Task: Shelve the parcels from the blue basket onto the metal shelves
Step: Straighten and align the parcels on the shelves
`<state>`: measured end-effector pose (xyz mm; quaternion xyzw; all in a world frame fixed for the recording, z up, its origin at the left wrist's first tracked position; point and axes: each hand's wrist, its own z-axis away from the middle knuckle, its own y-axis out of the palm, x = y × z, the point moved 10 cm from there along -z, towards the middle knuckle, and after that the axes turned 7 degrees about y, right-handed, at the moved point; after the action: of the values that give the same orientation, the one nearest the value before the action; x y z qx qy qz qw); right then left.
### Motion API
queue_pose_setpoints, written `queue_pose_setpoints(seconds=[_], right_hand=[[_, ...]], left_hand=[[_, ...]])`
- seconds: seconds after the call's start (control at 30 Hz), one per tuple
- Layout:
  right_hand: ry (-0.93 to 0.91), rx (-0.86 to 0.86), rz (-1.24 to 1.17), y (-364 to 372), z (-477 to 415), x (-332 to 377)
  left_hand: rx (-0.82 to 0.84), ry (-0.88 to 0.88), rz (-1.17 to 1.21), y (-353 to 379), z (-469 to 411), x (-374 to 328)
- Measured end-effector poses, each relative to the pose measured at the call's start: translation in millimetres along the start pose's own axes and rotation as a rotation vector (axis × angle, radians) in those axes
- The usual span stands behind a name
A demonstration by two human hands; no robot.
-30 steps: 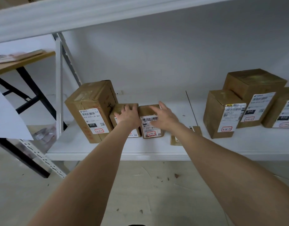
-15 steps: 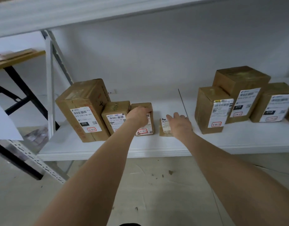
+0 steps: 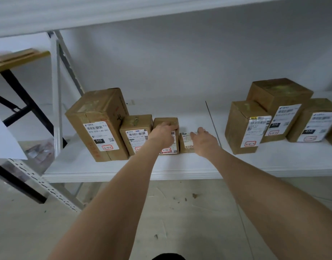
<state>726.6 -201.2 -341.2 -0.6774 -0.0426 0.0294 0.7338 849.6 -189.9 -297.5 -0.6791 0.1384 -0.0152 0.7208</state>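
Head view, listed near to far.

1. Floor [image 3: 180, 212]: pale, scuffed, with scattered dark specks.
2. Two bare forearms reaching over the floor to the shelf [image 3: 124, 173], which is white metal with its front lip facing the camera.
3. Perforated rail [image 3: 47, 186], slanting down at the left below the shelf's corner.
4. Left hand [image 3: 164, 133]: fingers curled over the top front edge of the third parcel [image 3: 166, 121], gripping it.
5. Right hand [image 3: 204, 139]: fingers nearly straight and spread, touching the right end of the smallest parcel [image 3: 185, 145], with the thumb on its label.
6. Left row, labels forward, sides touching: tall parcel [image 3: 97, 124], second parcel [image 3: 136, 128], third parcel, smallest parcel.
7. Right group, well apart from the row: front parcel [image 3: 243, 117], rear parcel [image 3: 279, 92] standing taller behind it, side parcel [image 3: 318, 113] by the frame edge.
8. Open room: bare deck between the smallest parcel and the front parcel, crossed by a thin seam [image 3: 212, 121]; a bare strip along the front lip; bare deck behind the short parcels.
9. Upright post [image 3: 55, 91] bounds the left end. Beyond it are a wood-topped bench [image 3: 20, 59] on black legs and a white sheet [image 3: 4, 139].
10. Wall [image 3: 180, 62] behind; upper shelf [image 3: 124, 12] overhead, well above the tall parcel.
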Motion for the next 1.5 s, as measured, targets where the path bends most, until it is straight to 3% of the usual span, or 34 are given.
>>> queue_pose_setpoints(seconds=[0.1, 0.2, 0.67, 0.8, 1.03, 1.33, 1.5], right_hand=[[-0.066, 0.006, -0.082, -14, 5, -9], [-0.042, -0.160, -0.185, -46, 5, -36], [-0.187, -0.279, -0.221, -92, 66, -112], [-0.074, -0.314, -0.277, -108, 72, -171], [0.126, -0.211, -0.360, -97, 79, -256], [0.067, -0.129, -0.387, -66, 48, -233], [0.035, -0.068, -0.454, -53, 34, -211]], left_hand=[[-0.049, -0.039, -0.041, -12, -4, -6], [-0.152, -0.040, -0.134, -28, -10, -29], [-0.124, -0.023, -0.093, -47, -9, -175], [-0.105, -0.002, -0.099, -40, -8, -213], [-0.119, 0.001, -0.099, -38, -22, -265], [-0.129, -0.115, -0.094, -45, -37, -215], [-0.041, -0.068, 0.042, -28, -47, -210]])
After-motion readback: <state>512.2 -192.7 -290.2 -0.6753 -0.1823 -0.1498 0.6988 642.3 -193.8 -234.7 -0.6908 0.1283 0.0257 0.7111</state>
